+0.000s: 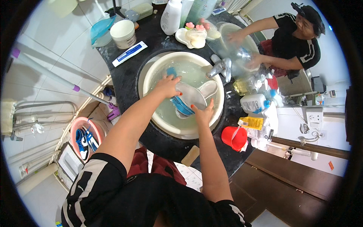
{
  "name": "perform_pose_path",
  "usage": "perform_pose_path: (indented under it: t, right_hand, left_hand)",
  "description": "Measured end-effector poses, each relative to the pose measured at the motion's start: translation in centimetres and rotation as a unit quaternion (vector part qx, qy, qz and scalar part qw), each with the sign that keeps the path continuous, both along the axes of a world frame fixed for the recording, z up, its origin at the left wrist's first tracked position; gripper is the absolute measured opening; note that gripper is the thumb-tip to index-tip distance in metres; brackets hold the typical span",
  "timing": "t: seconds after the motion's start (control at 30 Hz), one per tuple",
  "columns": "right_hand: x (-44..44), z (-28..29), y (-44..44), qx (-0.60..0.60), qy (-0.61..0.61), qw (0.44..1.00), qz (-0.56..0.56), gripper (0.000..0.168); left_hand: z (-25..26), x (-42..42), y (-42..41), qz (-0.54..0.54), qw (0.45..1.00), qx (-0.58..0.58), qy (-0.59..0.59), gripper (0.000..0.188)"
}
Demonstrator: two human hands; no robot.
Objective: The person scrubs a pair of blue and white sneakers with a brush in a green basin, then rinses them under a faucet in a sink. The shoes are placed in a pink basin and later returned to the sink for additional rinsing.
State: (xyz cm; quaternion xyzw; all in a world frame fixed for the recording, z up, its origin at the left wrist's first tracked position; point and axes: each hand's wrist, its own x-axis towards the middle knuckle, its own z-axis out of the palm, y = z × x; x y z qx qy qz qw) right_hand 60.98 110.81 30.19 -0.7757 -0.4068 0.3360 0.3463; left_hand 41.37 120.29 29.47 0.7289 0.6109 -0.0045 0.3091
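A cream plastic basin of cloudy water sits in the sink of a black countertop. Both hands hold a blue fabric shoe, its pale sole turned up, partly in the water. My left hand rests on one end of it, fingers spread over the sole. My right hand grips the other end, thumb on the near side. Beside it a second light-coloured insole or shoe sole lies in the water towards the faucet. A blue piece shows just beyond my left fingers; what it is I cannot tell.
A metal faucet reaches over the basin's right rim. Bottles, a yellow tube and a red plastic cup stand on the right. A toothpaste tube and white jar lie back left. A bar of soap is on the front edge.
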Motion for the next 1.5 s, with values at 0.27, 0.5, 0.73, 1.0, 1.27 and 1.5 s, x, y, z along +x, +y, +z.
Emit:
perform_pose_path:
  t: [0.27, 0.5, 0.73, 1.0, 1.27, 1.5]
  right_hand:
    - [-0.5, -4.1, 1.0, -0.036, 0.352, 0.922, -0.155, 0.066]
    - [0.9, 0.4, 1.9, 0.034, 0.3, 0.95, -0.085, 0.05]
    - [0.2, 0.4, 3.4, 0.084, 0.157, 0.983, -0.031, 0.042]
    - [0.6, -0.1, 4.7, -0.132, -0.137, 0.98, 0.058, 0.065]
    - [0.2, -3.8, 5.4, -0.127, 0.106, 0.981, -0.1, 0.051]
    - [2.0, -3.1, 3.8, 0.004, 0.393, 0.91, -0.13, 0.063]
  left_hand:
    - [-2.1, 1.7, -0.5, 0.182, 0.976, 0.114, -0.032, 0.081]
    - [-0.2, 1.8, 0.1, 0.386, 0.869, -0.113, -0.289, 0.094]
    - [-0.3, 1.8, 0.9, 0.4, 0.826, -0.193, -0.346, 0.105]
    - [0.6, 1.8, -0.9, 0.165, 0.969, -0.051, -0.174, 0.113]
    - [-0.4, 3.1, -2.3, 0.182, 0.982, 0.048, -0.003, 0.107]
    - [3.2, 2.6, -7.6, 0.384, 0.903, 0.047, -0.189, 0.109]
